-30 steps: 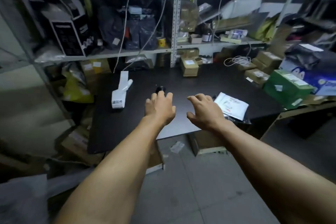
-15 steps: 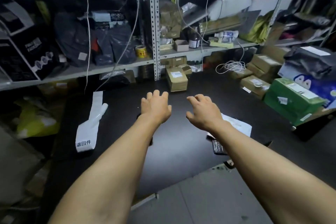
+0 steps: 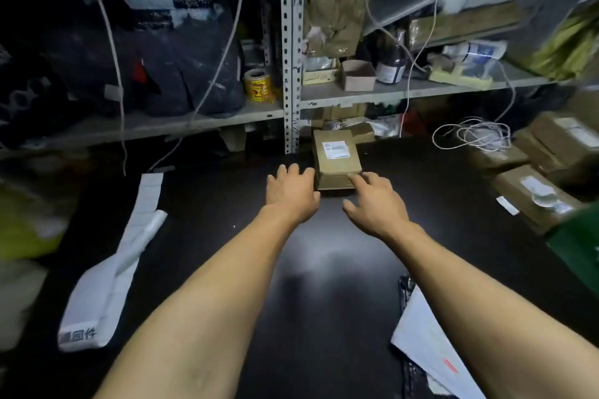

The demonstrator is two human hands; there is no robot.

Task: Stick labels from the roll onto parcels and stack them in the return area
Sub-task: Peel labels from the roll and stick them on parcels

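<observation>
A small brown cardboard parcel (image 3: 337,160) with a white shipping label lies at the back of the black table (image 3: 324,269), against the shelf post. My left hand (image 3: 291,193) is stretched out just left of the parcel's near corner, fingers relaxed. My right hand (image 3: 376,201) reaches the parcel's near right corner, fingertips touching its edge. Neither hand holds anything. A white strip of labels (image 3: 110,269) with printed characters lies unrolled on the table's left side.
Metal shelving (image 3: 288,48) packed with dark bags, a yellow tape roll (image 3: 257,86), a bottle and boxes stands behind the table. More brown parcels (image 3: 534,191) and a coiled white cable (image 3: 470,136) lie at right. A white mailer (image 3: 428,343) lies at the near right.
I have moved closer to the table and shelf. Both hands have stretched forward across the table and now reach the brown parcel, which was well beyond them before.
</observation>
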